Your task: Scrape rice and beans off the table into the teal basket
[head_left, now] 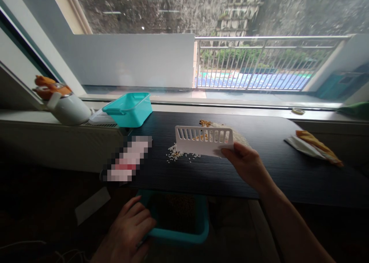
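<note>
My right hand (pixel 245 161) pinches the right end of a white slotted plastic plate (pixel 198 146), held tilted above the dark table with its slots along the upper edge. Scattered white grains that look like rice (pixel 174 153) lie just left of and below it. Behind the plate are a little heap of yellow-brown kernels (pixel 205 123) and a pale grain pile (pixel 240 137), partly covered by the plate and hand. Below the table's front edge, my left hand (pixel 134 220) grips the left rim of a teal plastic bin (pixel 184 236). Brown kernels show dimly inside that bin.
A second teal bin (pixel 129 109) stands at the table's back left, beside a white pot (pixel 70 108). A pixelated flat object (pixel 128 159) lies at the left edge. On the right rests a yellow-and-white packet (pixel 315 148). The window sill (pixel 201 107) borders the back.
</note>
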The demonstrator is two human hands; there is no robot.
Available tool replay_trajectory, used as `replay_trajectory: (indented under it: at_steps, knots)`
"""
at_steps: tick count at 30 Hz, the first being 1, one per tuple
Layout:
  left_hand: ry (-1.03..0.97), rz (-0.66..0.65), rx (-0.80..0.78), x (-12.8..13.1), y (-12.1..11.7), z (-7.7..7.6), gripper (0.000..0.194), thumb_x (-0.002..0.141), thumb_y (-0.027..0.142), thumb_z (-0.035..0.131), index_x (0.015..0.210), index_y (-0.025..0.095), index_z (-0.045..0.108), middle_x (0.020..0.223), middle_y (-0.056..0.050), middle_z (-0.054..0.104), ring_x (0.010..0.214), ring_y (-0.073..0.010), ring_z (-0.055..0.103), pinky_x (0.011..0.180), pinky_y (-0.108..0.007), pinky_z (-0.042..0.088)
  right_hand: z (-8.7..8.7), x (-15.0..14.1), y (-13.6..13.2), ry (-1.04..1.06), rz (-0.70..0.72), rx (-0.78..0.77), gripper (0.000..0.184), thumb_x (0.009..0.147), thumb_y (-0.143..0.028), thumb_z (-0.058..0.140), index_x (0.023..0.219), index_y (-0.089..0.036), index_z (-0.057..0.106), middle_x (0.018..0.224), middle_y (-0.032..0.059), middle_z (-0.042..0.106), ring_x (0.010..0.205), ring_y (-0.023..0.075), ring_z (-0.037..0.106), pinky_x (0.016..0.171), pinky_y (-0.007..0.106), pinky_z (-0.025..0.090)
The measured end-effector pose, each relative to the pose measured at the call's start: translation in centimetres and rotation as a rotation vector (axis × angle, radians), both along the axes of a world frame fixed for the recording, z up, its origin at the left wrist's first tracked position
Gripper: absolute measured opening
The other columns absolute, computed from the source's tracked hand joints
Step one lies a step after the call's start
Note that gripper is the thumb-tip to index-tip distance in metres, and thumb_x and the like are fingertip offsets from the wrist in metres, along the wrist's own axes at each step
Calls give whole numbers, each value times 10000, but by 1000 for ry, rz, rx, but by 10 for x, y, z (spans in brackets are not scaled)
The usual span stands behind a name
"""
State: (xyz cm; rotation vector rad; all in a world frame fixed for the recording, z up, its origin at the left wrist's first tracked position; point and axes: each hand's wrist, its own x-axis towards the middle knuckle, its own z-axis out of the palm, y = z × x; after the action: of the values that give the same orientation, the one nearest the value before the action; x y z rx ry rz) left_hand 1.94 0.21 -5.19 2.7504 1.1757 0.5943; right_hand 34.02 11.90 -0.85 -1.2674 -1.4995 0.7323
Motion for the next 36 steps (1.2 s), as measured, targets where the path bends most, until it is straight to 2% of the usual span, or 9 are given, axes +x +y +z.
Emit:
replay_trajectory:
  at_steps: [3, 8, 16, 21, 26, 31, 36]
  knots:
    - [-7, 6, 3, 2, -1, 3, 279, 670, -14, 486, 815, 221, 524, 727, 51, 578, 745, -174, 556, 1029, -387, 231, -1, 0, 1, 17, 2, 4, 216, 784, -345, 655, 880, -166, 729, 764, 24, 703, 701, 174, 609, 658, 297, 481]
    - [-26, 24, -4, 3, -1, 3, 287, 645, -18, 484, 806, 215, 530, 732, 45, 581, 760, -176, 558, 1034, -381, 227, -2, -1, 1, 19, 34, -30, 190, 774, -352, 663, 774, -167, 704, 693, 9, 671, 638, 155, 578, 597, 279, 457]
    - [-34, 33, -35, 5, -1, 5, 268, 675, -19, 499, 804, 212, 542, 736, 45, 580, 767, -177, 558, 1027, -390, 226, -2, -1, 4, 87, 62, -56, 214, 772, -353, 672, 872, -173, 727, 799, 30, 714, 734, 184, 620, 677, 307, 487]
    - [-62, 47, -38, 3, -2, 2, 277, 657, -11, 497, 801, 221, 541, 739, 50, 582, 771, -179, 554, 1030, -391, 230, -3, -2, 4, 80, 100, -69, 193, 773, -351, 673, 834, -174, 723, 753, 21, 692, 698, 173, 604, 646, 297, 478]
    - [-30, 49, -57, 2, -2, 1, 258, 704, -15, 496, 803, 219, 539, 744, 45, 578, 784, -179, 551, 1038, -404, 223, -2, 5, -1, 92, 103, -67, 187, 775, -350, 685, 850, -186, 734, 741, 13, 682, 688, 165, 604, 634, 286, 481]
    - [-30, 47, -60, 3, -1, 2, 257, 706, -17, 495, 803, 218, 537, 741, 49, 573, 774, -173, 549, 1037, -401, 221, -7, 1, 0, 71, 127, -49, 175, 789, -346, 682, 834, -184, 733, 732, 9, 684, 667, 154, 602, 619, 273, 488]
    - [-46, 48, -59, 1, -3, 0, 267, 704, -13, 501, 827, 219, 550, 757, 48, 582, 800, -176, 556, 1046, -407, 224, -9, 4, -4, 101, 170, -62, 199, 804, -357, 694, 907, -195, 744, 802, 17, 720, 728, 168, 646, 663, 274, 529]
